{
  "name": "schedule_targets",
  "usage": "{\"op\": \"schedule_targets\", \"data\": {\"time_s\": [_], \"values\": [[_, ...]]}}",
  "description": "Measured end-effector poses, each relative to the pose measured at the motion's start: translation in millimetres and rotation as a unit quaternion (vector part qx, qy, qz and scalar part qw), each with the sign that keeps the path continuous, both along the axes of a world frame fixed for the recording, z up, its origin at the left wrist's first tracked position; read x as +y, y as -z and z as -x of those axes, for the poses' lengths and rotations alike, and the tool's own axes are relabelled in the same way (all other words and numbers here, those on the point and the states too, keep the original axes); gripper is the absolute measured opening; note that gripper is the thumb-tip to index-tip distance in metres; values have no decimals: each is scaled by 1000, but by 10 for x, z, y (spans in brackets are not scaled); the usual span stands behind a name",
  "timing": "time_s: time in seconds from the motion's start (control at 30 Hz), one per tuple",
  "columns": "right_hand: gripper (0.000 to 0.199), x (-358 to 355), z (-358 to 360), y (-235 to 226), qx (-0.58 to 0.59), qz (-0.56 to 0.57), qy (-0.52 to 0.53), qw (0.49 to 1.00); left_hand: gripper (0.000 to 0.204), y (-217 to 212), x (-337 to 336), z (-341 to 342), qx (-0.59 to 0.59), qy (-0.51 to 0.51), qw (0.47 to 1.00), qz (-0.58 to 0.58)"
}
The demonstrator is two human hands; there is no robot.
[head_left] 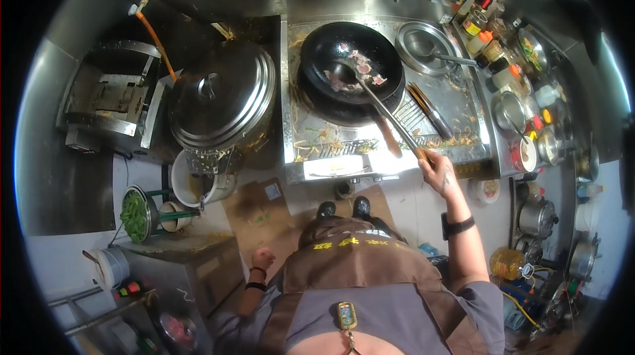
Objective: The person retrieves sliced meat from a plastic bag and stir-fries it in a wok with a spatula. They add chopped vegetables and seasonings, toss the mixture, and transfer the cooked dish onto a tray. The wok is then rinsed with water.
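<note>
My right hand (436,171) is closed round the end of a long-handled ladle (390,119) that reaches up and left into a black wok (323,43). The ladle's bowl rests inside the wok among pieces of pinkish, partly browned meat (360,65). The wok sits on a steel stove (297,150), ahead of me. Low at my left side hangs my left hand (263,258), its fingers curled in and apparently nothing in them. It is away from the stove.
Left of the stove stands a large lidded pot (228,107). A second ladle lies across a steel basin (405,44) at right. Sauce bottles (480,41) crowd the right shelf. Green vegetables fill a basket (155,213) at left, by a white bucket (225,188).
</note>
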State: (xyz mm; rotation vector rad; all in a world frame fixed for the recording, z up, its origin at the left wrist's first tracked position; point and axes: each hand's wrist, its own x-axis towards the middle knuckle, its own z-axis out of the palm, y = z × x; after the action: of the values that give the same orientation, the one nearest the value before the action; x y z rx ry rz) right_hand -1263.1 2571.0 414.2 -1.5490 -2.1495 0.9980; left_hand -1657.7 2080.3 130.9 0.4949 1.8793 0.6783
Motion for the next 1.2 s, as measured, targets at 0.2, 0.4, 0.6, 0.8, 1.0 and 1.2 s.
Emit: {"op": "schedule_targets", "data": {"time_s": [0.2, 0.4, 0.6, 0.8, 1.0, 1.2], "values": [[33, 292, 192, 203, 7, 44, 93, 995, 20, -69, 184, -73, -71, -166, 983, 27], [33, 124, 217, 23, -3, -38, -26, 999, 18, 142, 54, 29, -48, -127, 990, -37], [35, 216, 35, 62, 15, 44, 73, 996, 13, 13, 197, 11, -91, -156, 983, -35], [37, 321, 365, 143, 66, 149, 155, 974, 11, 125, 176, 146, -101, -77, 988, -82], [36, 69, -30, 220, -19, 10, 5, 1000, 11, 164, 347, 105, -57, -122, 991, 16], [35, 321, 416, 220, 31, 1, 77, 997, 20, 259, 336, 86, -38, -113, 993, 14]]}}
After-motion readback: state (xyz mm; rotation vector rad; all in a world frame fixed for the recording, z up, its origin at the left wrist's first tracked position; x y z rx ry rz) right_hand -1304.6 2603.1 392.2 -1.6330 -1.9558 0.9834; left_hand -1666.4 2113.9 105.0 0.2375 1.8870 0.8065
